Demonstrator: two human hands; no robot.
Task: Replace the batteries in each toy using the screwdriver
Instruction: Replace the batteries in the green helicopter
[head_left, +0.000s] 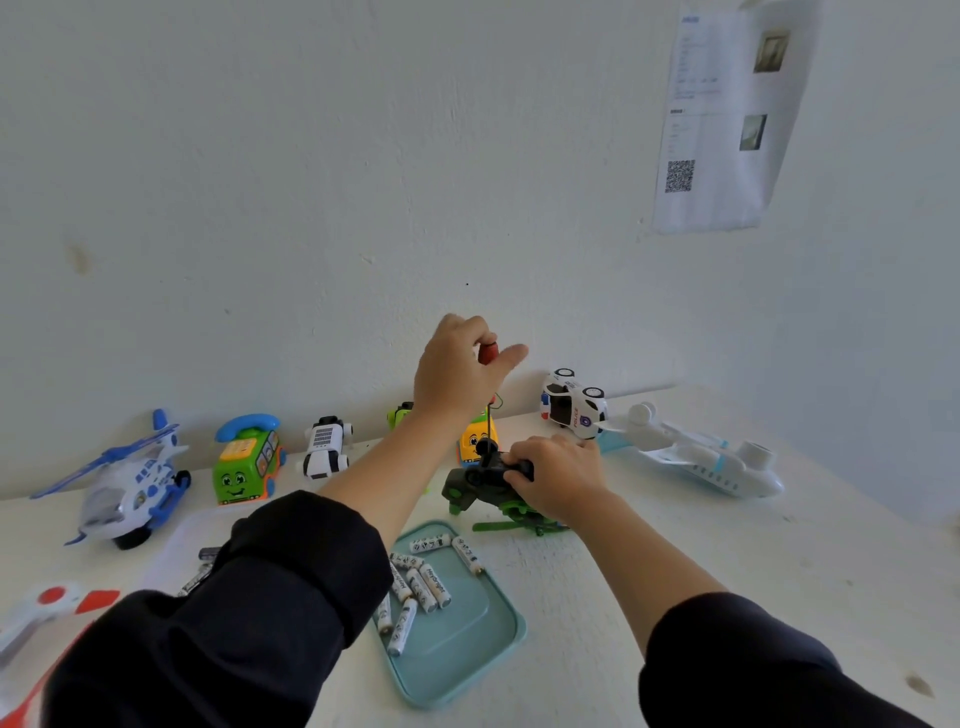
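Both arms reach far, black sleeves pushed up, forearms bare. Left hand (460, 371) is raised highest, fingers curled into a grip, thumb stuck out to the right, wrist bent. Right hand (558, 475) sits lower and to the right, palm down, fingers curled in a grip. Hands near, not touching.
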